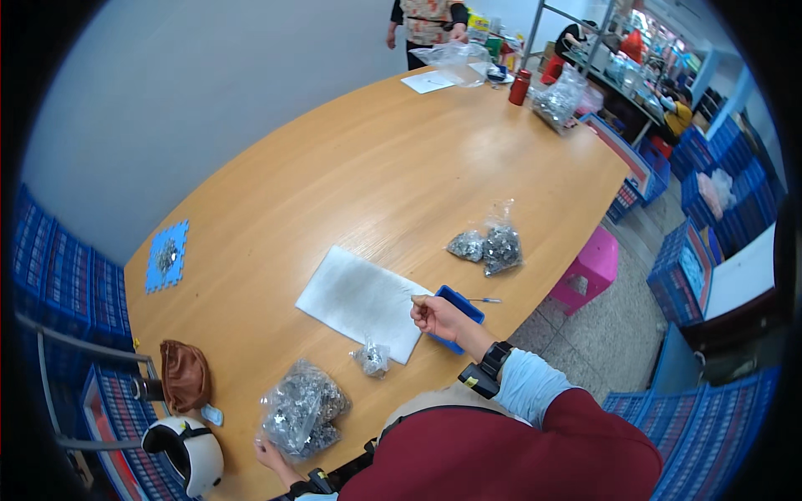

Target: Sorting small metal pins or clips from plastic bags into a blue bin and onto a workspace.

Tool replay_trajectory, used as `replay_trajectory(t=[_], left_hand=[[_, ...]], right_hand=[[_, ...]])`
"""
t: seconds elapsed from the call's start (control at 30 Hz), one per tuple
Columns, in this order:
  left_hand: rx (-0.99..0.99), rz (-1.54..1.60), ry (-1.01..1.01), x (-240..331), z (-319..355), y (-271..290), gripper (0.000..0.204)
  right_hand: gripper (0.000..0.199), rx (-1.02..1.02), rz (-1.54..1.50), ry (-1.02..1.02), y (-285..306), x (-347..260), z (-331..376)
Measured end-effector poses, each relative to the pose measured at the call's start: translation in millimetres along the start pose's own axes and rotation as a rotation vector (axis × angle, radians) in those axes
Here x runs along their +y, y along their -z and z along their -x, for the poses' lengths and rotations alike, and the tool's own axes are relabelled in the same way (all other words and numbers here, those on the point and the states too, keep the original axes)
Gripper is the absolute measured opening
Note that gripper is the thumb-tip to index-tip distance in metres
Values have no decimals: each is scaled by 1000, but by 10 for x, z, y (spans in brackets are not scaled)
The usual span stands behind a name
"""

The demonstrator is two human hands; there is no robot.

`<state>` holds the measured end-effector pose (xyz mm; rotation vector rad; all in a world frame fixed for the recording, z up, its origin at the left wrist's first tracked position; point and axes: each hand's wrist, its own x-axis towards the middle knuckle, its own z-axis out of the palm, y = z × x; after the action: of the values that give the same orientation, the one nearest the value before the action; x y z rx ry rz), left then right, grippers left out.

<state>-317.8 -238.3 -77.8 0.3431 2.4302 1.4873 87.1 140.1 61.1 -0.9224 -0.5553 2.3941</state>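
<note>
My left hand (271,456) is at the near left, its fingers closed on the edge of a large clear plastic bag (305,409) full of small silvery metal parts. My right hand (436,316) hovers between a white padded sheet (355,292) and a small blue bin (462,306). Its fingers are curled together, and anything between them is too small to make out. The right forearm covers part of the bin. At the sheet's near edge lies a small clear bag (372,359) with a few metal pieces.
Two bags of metal parts (502,248) and a thin screwdriver-like tool (484,300) lie right. A blue foam mat (168,257), brown pouch (185,374) and white helmet (188,455) sit left. A pink stool (591,265) stands beyond the right edge. Another person (426,25) stands at the far end.
</note>
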Motion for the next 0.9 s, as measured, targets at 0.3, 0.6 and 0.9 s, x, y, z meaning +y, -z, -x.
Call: replay_trajectory(t=[0.3,0.6,0.9], left_hand=[[81,113,141,484,253,-184,13],[96,43,29,330,178,-139,20],[118,108,74,477,338,-70,22]], right_hand=[[24,184,146,-12,126,200,196],[29,192,281,72,106,113,264],[29,516,402,105,646,-4,608]])
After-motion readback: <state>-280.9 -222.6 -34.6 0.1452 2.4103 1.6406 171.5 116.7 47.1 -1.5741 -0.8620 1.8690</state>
